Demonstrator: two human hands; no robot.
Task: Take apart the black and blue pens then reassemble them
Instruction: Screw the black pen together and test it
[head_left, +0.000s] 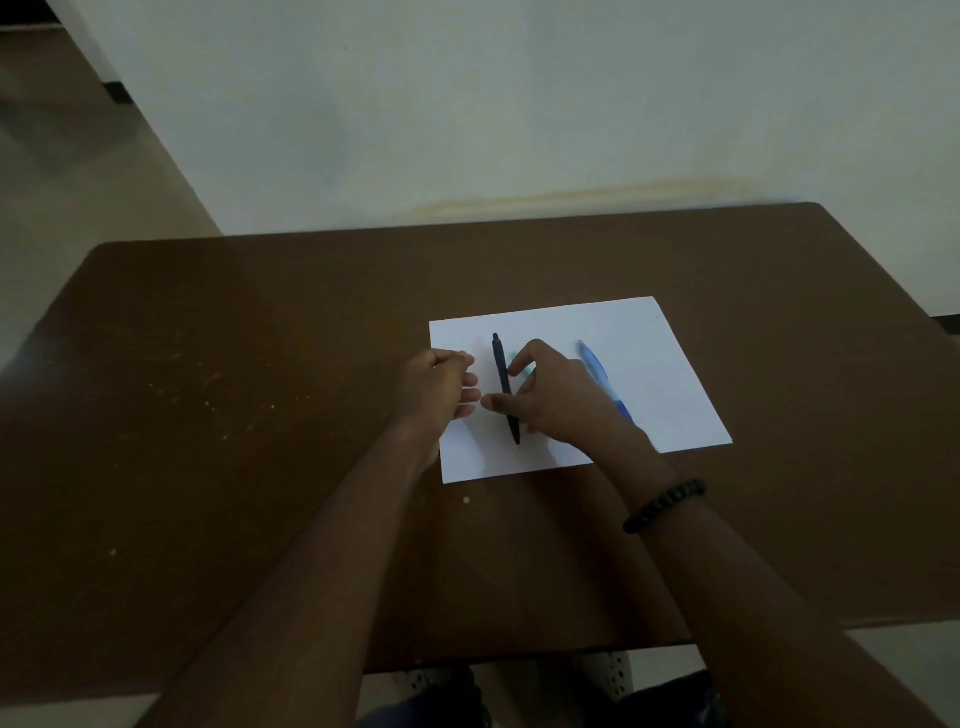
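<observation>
Black pen (503, 379) lies on paper (639, 332) between both hands' fingers (470, 395).

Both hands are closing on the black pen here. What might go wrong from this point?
1. The black pen lies loose on the paper; the right hand reaches over it with spread fingers and could roll it away.
2. The right forearm crosses the blue pen and may drag it off the sheet.
3. The paper sits unsecured on the table, so it may slide; small parts would be hard to spot in this dim light.
</observation>
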